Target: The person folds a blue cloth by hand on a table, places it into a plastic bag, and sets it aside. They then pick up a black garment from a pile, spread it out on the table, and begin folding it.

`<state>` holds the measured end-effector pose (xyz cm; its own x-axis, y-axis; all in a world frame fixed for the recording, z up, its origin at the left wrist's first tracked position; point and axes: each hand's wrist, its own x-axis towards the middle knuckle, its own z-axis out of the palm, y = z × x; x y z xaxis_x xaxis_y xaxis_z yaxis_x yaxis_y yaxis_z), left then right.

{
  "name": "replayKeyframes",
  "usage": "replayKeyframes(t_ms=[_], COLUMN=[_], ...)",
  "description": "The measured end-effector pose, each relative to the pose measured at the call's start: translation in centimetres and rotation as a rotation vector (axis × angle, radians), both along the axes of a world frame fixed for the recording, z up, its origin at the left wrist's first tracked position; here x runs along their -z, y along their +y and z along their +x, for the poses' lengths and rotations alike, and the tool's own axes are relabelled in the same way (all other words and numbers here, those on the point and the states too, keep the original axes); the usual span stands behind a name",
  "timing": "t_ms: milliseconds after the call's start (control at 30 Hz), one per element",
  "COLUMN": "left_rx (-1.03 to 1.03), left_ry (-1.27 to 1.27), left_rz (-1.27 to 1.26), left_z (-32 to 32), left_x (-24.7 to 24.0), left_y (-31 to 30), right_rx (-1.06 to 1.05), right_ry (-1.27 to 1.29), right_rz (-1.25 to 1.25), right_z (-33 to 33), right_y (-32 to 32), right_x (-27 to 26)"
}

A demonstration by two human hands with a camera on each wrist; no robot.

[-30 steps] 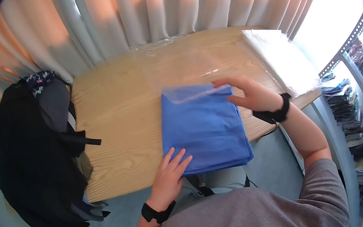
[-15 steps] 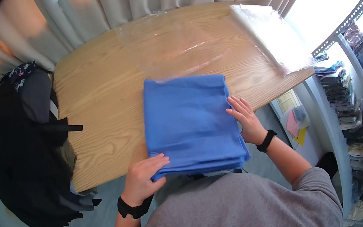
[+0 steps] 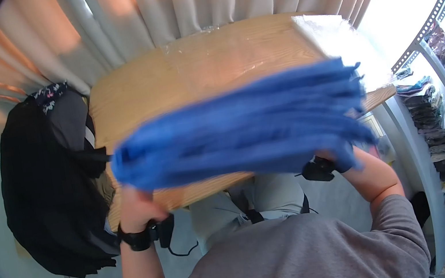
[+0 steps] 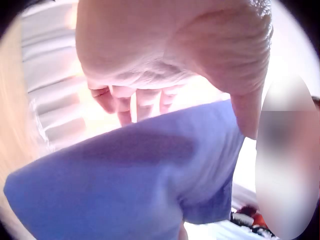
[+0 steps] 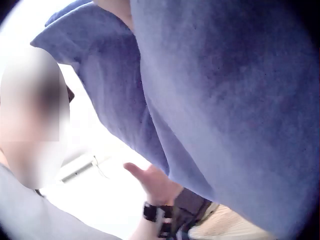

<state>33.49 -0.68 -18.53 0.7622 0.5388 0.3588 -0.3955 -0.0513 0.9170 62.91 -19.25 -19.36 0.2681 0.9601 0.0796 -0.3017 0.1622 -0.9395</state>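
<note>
A folded blue cloth (image 3: pixel 243 124) is raised over the table's front edge, blurred, its several layers fanning out at the right end. My left hand (image 3: pixel 143 207) is at its left end. In the left wrist view the straight fingers (image 4: pixel 145 102) go down behind the top edge of the cloth (image 4: pixel 125 170), with the thumb by its right edge. The right wrist view shows that left hand (image 5: pixel 160 185) with its thumb standing off the fabric. My right hand (image 3: pixel 325 155) is under the right part, mostly hidden by cloth; I cannot tell how its fingers lie.
A clear plastic sheet (image 3: pixel 203 54) lies on the wooden table (image 3: pixel 135 100). White plastic packaging (image 3: pixel 328 35) lies at the back right. Dark clothes (image 3: pixel 43 185) hang in a heap on the left. Shelves of bagged clothes (image 3: pixel 430 129) stand at right, curtains (image 3: pixel 212 1) behind.
The cloth lay flat at the table's front edge with both hands at its sides. Now it is lifted and tilted, and its layers spread. The clear plastic came off it earlier.
</note>
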Motion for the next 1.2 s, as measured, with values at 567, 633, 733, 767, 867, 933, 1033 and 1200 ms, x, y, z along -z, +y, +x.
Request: replayKeyframes(t_ms=[567,633,733,767,867,933,1033,1200], left_rx=[0.115,0.203,0.142,0.148,0.059,-0.015,-0.090,-0.069], left_ry=[0.589,0.498,0.532,0.541,0.505,0.469,0.543,0.643], left_rz=[-0.545,-0.485,-0.405,-0.408,-0.292,-0.178,0.184,0.313], left_z=[6.7,6.4,6.5,6.6,6.9,7.2,7.6,8.5], left_x=[7.8,7.7,7.1,6.9,6.1,4.7,3.7,2.1], left_y=[0.8,0.4,-0.5,-0.6,-1.0,-1.9,-2.8,-2.8], right_rx=[0.058,-0.004,0.034,0.041,0.109,0.113,0.152,0.168], right_ry=[0.475,0.376,0.192,0.201,0.286,0.366,0.336,0.225], right_rz=[-0.380,-0.172,-0.194,-0.197,-0.263,-0.266,-0.265,-0.222], right_z=[1.9,1.3,0.2,-0.1,-0.5,-0.7,-1.1,-1.3], right_y=[-0.5,-1.1,-0.8,-0.7,-0.5,-0.5,-0.5,-0.5], right_x=[7.0,7.1,7.0,6.9,6.6,6.7,6.1,6.5])
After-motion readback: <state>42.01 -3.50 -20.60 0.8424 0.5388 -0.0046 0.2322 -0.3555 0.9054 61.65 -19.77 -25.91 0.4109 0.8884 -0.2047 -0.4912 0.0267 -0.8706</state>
